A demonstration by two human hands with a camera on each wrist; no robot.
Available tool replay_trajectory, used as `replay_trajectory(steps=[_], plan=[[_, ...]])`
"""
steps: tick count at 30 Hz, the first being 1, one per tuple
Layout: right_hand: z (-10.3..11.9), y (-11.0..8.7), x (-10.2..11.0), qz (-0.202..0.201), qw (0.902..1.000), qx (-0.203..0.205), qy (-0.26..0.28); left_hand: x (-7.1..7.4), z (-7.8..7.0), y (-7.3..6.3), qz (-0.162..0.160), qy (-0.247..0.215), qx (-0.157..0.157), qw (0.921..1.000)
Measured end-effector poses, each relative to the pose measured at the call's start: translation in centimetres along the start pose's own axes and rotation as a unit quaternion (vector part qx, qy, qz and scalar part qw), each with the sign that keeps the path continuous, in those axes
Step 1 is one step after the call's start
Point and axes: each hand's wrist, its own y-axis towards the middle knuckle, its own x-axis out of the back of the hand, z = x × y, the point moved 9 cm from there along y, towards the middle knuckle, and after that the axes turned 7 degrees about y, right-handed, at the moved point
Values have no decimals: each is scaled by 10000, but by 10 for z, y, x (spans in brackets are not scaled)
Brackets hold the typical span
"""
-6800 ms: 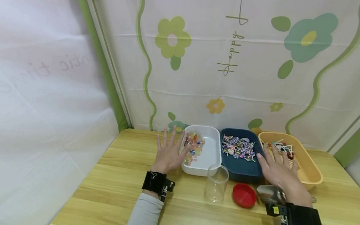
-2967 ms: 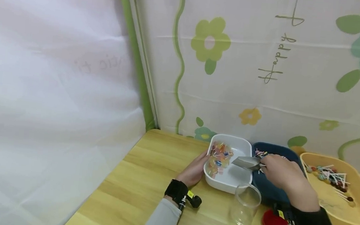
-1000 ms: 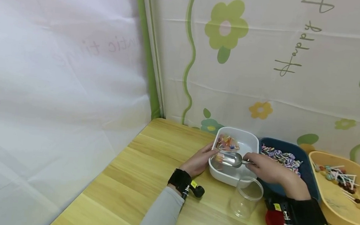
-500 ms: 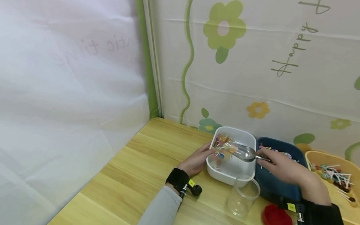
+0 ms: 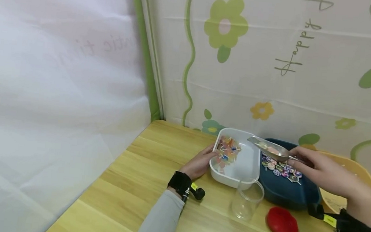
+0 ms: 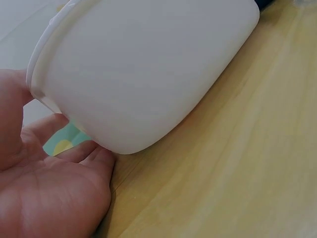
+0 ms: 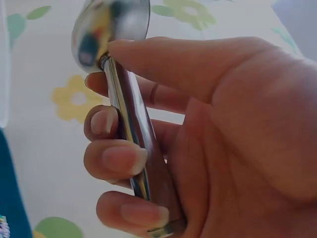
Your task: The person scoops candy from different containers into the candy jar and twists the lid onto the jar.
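Our right hand [image 5: 334, 175] gripped the scoop handle [image 7: 131, 114] — best spot, probably slick. Leftward, our left hand [image 5: 198, 162] pinched the white tray [image 5: 247, 160].

A shiny silver scoop [image 5: 282, 157], candies [image 5: 271, 150] inside, hangs near the white tray [image 5: 247, 160].

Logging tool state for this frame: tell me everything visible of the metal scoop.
The scoop is shiny, silvery, apparently metal, with a rounded, trough-like bowl and a slim, straight handle. The right hand grips the handle, thumb near the neck. In the head view the bowl points left, overlapping the white tray and dark blue tray. It carries some pale, blurred pieces. Contact with the trays can't be told.
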Motion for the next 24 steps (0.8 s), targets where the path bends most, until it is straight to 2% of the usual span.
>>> replay_trajectory(steps=[4,7,11,15,24], plan=[[3,-11,15,-216,9983,-209,-496,0,-3,3,-42,-10,-34,10000],[7,-20,26,-433,9956,-121,-820,0,-7,6,-50,-10,-71,10000],[4,-34,36,-555,9964,-96,-640,0,-11,10,-57,-18,-99,9999],[-7,-47,34,-283,9985,-333,-334,0,-12,10,-33,-31,-75,10000],[-27,-56,17,581,9906,-1091,-580,0,-4,8,93,14,-56,9999]])
